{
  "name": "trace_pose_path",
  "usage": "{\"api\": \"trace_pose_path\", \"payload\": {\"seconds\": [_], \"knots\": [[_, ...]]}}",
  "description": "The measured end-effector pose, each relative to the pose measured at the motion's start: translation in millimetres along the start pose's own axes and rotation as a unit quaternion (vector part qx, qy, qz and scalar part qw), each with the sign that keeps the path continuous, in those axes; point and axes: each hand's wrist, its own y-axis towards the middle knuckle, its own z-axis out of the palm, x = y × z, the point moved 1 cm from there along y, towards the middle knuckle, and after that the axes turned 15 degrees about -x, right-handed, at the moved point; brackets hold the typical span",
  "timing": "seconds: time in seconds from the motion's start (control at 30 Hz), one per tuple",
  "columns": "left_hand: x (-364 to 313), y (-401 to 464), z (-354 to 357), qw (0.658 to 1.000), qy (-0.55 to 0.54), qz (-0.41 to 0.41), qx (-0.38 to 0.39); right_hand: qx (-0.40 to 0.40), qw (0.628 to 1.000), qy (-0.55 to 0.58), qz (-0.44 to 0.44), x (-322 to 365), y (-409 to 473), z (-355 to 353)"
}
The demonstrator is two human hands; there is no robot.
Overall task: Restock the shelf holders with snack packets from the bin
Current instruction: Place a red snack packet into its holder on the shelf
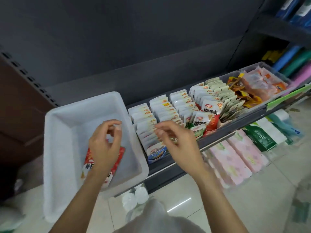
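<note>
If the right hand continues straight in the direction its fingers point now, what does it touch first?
The right hand points up-left, low over the snack packets in the leftmost holder row. It would probably meet their top edges first, then the white bin wall; depth is unclear.

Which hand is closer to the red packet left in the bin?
Left. The left hand hangs right over the red packet inside the bin; the right hand is off to the side, over the shelf packets.
</note>
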Motion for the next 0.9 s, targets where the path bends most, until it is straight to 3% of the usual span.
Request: {"api": "trace_pose_path", "payload": {"seconds": [0.07,0.17,0.27,0.33,0.5,0.63,0.7,0.8,0.9], "knots": [[39.4,0.1,-25.8,0.991,0.113,-0.057,0.053,0.084,0.995,-0.011,-0.046,7.0,-5.4,41.6],[94.1,-5.4,-44.9,0.937,0.265,-0.091,0.207,0.22,0.967,-0.103,-0.08,-1.6,-17.6,111.1],[127.6,-17.1,-48.6,0.867,0.335,-0.148,0.338,0.327,0.889,-0.29,-0.132,-21.6,-24.4,169.8],[141.0,-22.7,-47.4,0.834,0.355,-0.145,0.396,0.376,0.842,-0.352,-0.162,-35.7,-23.7,197.5],[150.1,-22.7,-48.5,0.815,0.378,-0.114,0.424,0.433,0.792,-0.386,-0.19,-57.1,-14.8,227.1],[157.0,-26.0,-51.4,0.819,0.376,-0.105,0.42,0.42,0.729,-0.505,-0.196,-56.9,-7.5,222.7],[161.2,-25.0,-53.1,0.848,0.335,-0.151,0.382,0.399,0.762,-0.486,-0.151,-54.0,-8.0,219.7],[152.7,-16.1,-58.5,0.913,0.172,-0.304,0.209,0.275,0.886,-0.369,-0.054,-44.9,-6.7,208.7],[129.2,-8.4,-67.5,0.897,0.004,-0.437,0.074,0.187,0.968,-0.113,0.124,-36.7,-9.0,194.5]]}}
